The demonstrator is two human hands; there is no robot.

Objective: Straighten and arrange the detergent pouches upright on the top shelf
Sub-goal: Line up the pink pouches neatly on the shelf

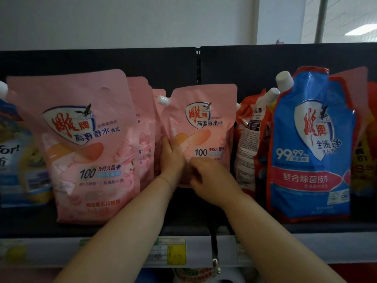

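A small pink pouch with a white spout stands upright at the middle of the top shelf. My left hand lies flat against its lower left side, fingers pointing up. My right hand has its fingers curled at the pouch's bottom front, seemingly gripping the lower edge. A large pink pouch stands upright at the front left, with more pink pouches behind it. A big blue pouch stands upright on the right.
A red-orange pouch leans between the small pink pouch and the blue one. More red-orange pouches sit at the far right. A blue and yellow softener pouch is at the far left. Price labels line the shelf's front rail.
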